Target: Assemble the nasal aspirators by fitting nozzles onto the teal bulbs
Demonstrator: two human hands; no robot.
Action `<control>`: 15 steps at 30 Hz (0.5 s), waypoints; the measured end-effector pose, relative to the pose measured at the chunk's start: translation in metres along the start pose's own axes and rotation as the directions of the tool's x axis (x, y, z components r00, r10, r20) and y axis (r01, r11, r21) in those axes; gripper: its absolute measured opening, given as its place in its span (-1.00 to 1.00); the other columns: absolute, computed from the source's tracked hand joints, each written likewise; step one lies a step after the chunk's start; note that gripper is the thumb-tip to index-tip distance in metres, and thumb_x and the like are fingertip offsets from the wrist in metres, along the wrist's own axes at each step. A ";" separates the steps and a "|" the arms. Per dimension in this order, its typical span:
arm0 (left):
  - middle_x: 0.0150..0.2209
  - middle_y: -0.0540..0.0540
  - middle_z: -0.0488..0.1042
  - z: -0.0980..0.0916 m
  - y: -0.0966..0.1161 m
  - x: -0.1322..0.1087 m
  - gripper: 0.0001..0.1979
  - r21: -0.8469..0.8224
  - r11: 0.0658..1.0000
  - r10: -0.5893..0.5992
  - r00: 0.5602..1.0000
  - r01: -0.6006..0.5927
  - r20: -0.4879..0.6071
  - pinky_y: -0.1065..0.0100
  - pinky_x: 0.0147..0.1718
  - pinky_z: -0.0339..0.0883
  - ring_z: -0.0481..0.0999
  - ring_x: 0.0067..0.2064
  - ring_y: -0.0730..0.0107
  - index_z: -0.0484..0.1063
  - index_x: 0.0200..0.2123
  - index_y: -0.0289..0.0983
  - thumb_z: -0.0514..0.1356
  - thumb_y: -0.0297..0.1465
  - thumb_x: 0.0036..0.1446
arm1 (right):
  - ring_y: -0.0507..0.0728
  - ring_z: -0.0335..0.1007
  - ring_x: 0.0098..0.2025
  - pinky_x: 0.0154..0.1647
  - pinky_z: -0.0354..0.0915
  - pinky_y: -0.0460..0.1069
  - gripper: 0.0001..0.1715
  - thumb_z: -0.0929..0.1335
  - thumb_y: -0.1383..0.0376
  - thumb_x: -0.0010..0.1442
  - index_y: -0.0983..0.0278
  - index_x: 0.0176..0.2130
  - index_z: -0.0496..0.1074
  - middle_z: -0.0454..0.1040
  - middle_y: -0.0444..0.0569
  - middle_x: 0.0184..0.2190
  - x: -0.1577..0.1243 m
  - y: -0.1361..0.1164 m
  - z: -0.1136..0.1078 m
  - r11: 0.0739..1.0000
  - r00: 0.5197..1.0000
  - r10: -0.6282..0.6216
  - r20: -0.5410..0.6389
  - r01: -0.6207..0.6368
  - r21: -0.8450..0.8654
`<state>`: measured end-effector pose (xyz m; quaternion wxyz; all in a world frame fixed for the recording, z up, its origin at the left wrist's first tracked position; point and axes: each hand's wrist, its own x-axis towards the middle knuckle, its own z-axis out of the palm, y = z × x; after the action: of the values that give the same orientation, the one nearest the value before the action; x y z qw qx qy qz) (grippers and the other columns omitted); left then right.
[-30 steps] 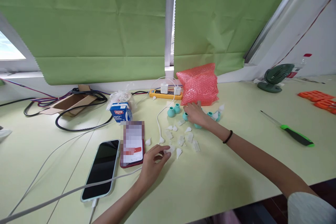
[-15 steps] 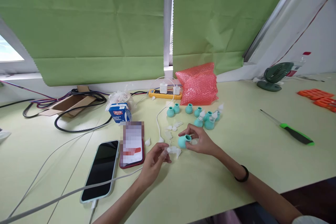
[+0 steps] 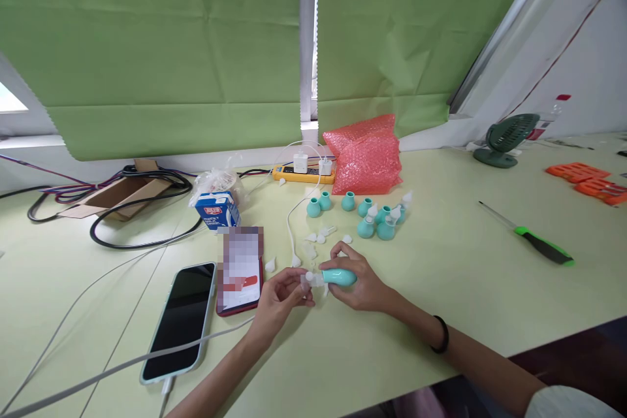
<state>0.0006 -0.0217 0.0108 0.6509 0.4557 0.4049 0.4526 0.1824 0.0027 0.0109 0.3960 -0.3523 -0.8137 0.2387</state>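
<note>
Between finger and thumb, my left hand [image 3: 283, 297] grips a small translucent plastic nozzle piece [image 3: 313, 279]. My right hand [image 3: 360, 281] is closed around a teal squeeze bulb [image 3: 339, 277], tipped on its side with its mouth toward the left. Nozzle and bulb mouth meet; whether one sits inside the other I cannot tell. Behind the hands stand several teal bulbs [image 3: 348, 201], some with clear tips [image 3: 394, 214] in their mouths. Small white and clear plastic parts [image 3: 321, 237] lie loose just beyond my fingers, and a white tip [image 3: 270, 265] rests left of them.
Two phones, one dark-screened [image 3: 181, 317] and one lit [image 3: 241, 277], lie left of my hands beside a milk carton [image 3: 218, 211]. A white cable crosses the table. Farther back are a yellow power strip [image 3: 304, 176] and pink bubble wrap [image 3: 365, 157]. A screwdriver [image 3: 539, 243] lies right.
My right hand has turned the bulb from upright onto its side and brought it left against the nozzle piece. A white part now lies on the table where that hand was. The view has shifted slightly.
</note>
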 end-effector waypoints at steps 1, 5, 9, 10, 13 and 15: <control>-0.53 -0.02 0.43 0.000 0.000 0.000 -0.72 -0.008 1.000 -0.002 1.000 0.002 0.004 0.31 -0.41 0.40 0.43 -0.46 0.43 0.33 -0.34 -0.36 0.24 -0.31 -0.12 | 0.04 0.25 -0.36 -0.34 0.25 -0.06 -0.67 0.30 0.42 -0.15 0.25 -0.27 0.34 0.19 -0.04 -0.33 0.000 -0.001 0.000 1.000 1.000 0.000 0.003 0.000 0.005; -0.44 -0.10 0.48 -0.003 -0.003 0.001 -0.71 -0.041 0.999 -0.032 0.999 0.032 0.004 0.28 -0.33 0.39 0.49 -0.40 0.35 0.33 -0.31 -0.36 0.23 -0.31 -0.11 | 0.07 0.26 -0.33 -0.32 0.24 -0.05 -0.67 0.29 0.44 -0.17 0.27 -0.29 0.28 0.27 -0.05 -0.38 -0.001 -0.005 0.002 0.999 1.000 -0.017 0.008 0.017 0.028; -0.47 -0.11 0.49 -0.003 -0.002 0.001 -0.70 -0.032 0.998 -0.054 0.998 0.054 0.012 0.29 -0.37 0.39 0.50 -0.43 0.33 0.32 -0.33 -0.38 0.24 -0.31 -0.12 | 0.04 0.28 -0.43 -0.40 0.23 -0.08 -0.74 0.30 0.40 -0.16 0.25 -0.35 0.26 0.33 -0.10 -0.47 -0.003 -0.005 0.005 1.000 1.000 0.006 -0.015 -0.006 0.026; -0.50 -0.11 0.49 -0.002 -0.002 0.001 -0.69 -0.012 0.999 -0.050 0.999 0.050 0.017 0.30 -0.40 0.39 0.50 -0.45 0.33 0.33 -0.34 -0.39 0.25 -0.30 -0.14 | 0.03 0.28 -0.45 -0.41 0.23 -0.08 -0.76 0.31 0.38 -0.15 0.25 -0.36 0.26 0.34 -0.11 -0.48 -0.003 -0.005 0.006 1.000 1.000 0.019 -0.025 -0.018 0.025; -0.57 -0.10 0.47 -0.001 -0.002 0.000 -0.69 0.075 0.997 -0.003 1.000 0.001 0.030 0.31 -0.48 0.38 0.47 -0.52 0.35 0.34 -0.37 -0.40 0.25 -0.29 -0.15 | 0.03 0.31 -0.45 -0.42 0.24 -0.09 -0.78 0.32 0.37 -0.16 0.25 -0.38 0.28 0.37 -0.11 -0.49 -0.005 -0.004 0.009 0.998 0.997 0.059 -0.044 -0.058 0.039; -0.58 -0.10 0.46 -0.001 -0.004 -0.002 -0.70 0.149 0.987 0.056 0.998 -0.060 0.033 0.31 -0.49 0.37 0.46 -0.53 0.35 0.35 -0.36 -0.41 0.23 -0.30 -0.12 | 0.05 0.33 -0.43 -0.38 0.25 -0.07 -0.76 0.33 0.37 -0.17 0.24 -0.37 0.31 0.40 -0.10 -0.47 -0.006 -0.004 0.012 0.994 0.994 0.097 -0.053 -0.094 0.055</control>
<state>0.0001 -0.0237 0.0068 0.6071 0.5214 0.4150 0.4329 0.1736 -0.0052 0.0036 0.4156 -0.3868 -0.7782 0.2686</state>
